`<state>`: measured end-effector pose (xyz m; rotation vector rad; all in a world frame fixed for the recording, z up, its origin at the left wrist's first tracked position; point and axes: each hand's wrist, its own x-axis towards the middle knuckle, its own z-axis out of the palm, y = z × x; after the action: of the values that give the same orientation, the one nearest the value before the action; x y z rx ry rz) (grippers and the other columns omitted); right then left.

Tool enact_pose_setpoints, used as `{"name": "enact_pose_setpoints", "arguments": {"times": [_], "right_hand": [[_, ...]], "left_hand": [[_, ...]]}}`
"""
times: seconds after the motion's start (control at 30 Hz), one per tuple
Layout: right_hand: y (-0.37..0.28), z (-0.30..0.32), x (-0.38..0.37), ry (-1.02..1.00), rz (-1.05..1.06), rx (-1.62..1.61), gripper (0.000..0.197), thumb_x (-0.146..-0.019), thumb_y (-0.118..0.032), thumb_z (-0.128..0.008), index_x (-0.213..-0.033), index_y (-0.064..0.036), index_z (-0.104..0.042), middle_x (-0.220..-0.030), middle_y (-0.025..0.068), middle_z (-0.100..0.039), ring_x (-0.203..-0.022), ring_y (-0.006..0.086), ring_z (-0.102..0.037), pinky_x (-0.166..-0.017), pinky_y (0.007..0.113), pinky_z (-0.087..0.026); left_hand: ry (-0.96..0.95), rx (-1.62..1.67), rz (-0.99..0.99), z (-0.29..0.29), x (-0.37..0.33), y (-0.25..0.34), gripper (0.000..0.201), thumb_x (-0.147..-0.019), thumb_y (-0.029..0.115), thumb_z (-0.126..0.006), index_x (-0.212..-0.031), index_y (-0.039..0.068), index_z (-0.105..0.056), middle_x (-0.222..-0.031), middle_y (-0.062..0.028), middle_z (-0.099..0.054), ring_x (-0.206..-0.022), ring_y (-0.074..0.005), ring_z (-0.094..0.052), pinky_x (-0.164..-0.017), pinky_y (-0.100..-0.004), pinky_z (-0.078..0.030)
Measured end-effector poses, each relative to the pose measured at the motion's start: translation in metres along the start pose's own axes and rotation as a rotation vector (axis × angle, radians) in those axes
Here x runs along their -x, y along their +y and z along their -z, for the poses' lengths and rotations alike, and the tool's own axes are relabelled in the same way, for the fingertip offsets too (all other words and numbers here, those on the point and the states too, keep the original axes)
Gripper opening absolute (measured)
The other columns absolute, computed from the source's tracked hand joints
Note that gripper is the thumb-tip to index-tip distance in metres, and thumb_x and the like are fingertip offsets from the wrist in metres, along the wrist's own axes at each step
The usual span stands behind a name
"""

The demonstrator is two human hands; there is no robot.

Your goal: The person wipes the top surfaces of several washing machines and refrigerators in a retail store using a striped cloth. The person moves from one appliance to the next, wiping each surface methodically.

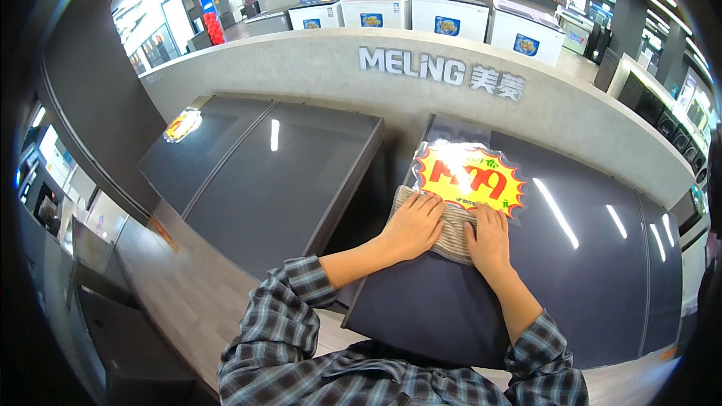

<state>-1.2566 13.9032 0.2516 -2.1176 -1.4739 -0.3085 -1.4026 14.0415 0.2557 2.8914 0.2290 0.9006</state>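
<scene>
A folded, brown-and-cream striped cloth [453, 234] lies against the dark glossy front of an appliance [444, 304], just under a yellow price sign with a red jagged border [470, 178]. My left hand [412, 227] grips the cloth's left part, its fingers pressed together over the upper edge. On the right part rests my right hand [490, 240], thumb apart from the fingers, gripping the cloth with its fingertips at the sign's lower edge. Both hands cover some of the cloth. Glare whitens the top of the sign.
To the left stands another dark appliance [278, 173] bearing a smaller price sign [183, 126]; a gap separates the two. Behind them runs a low grey wall [301, 68] with raised lettering. Several white chest freezers [450, 19] stand beyond it. Wood-look flooring [180, 271] shows at left.
</scene>
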Motion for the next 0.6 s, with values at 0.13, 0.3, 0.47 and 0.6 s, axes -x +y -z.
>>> {"name": "enact_pose_setpoints", "arguments": {"times": [0.13,0.3,0.47,0.6], "right_hand": [[-0.001,0.002,0.001,0.029,0.015,-0.032,0.024,-0.082,-0.007,-0.062,-0.105,-0.0019,-0.055,-0.119,0.0163,-0.059,-0.121,0.0324,-0.051,-0.110,0.048,-0.030],[-0.012,0.026,-0.005,0.251,0.072,0.018,0.027,-0.075,-0.001,-0.064,-0.101,-0.0028,-0.054,-0.110,0.0123,-0.058,-0.113,0.0305,-0.052,-0.110,0.047,-0.030],[-0.023,0.030,-0.004,0.290,0.005,0.055,0.029,-0.074,-0.003,-0.066,-0.101,-0.0042,-0.057,-0.110,0.0102,-0.058,-0.111,0.0286,-0.052,-0.106,0.045,-0.033],[-0.011,0.018,0.003,0.060,-0.008,-0.010,0.031,-0.080,-0.011,-0.066,-0.110,-0.0028,-0.057,-0.113,0.0107,-0.059,-0.111,0.0289,-0.054,-0.101,0.045,-0.037]], "left_hand": [[-0.026,-0.041,0.050,0.009,0.001,0.005,0.039,-0.086,0.013,-0.056,-0.121,-0.002,-0.055,-0.113,-0.0160,-0.057,-0.115,-0.0306,-0.052,-0.109,-0.0492,-0.031],[0.251,-0.149,0.033,0.003,-0.005,-0.003,0.039,-0.078,0.007,-0.062,-0.117,0.001,-0.056,-0.110,-0.0156,-0.054,-0.111,-0.0310,-0.051,-0.111,-0.0488,-0.028],[0.271,0.005,-0.005,0.013,-0.004,0.004,0.031,-0.078,0.011,-0.068,-0.107,0.005,-0.059,-0.111,-0.0131,-0.055,-0.105,-0.0320,-0.054,-0.094,-0.0450,-0.042],[0.022,0.084,-0.059,0.013,-0.003,0.006,0.022,-0.081,0.018,-0.067,-0.097,0.003,-0.065,-0.095,-0.0098,-0.063,-0.095,-0.0264,-0.060,-0.083,-0.0377,-0.047]]}}
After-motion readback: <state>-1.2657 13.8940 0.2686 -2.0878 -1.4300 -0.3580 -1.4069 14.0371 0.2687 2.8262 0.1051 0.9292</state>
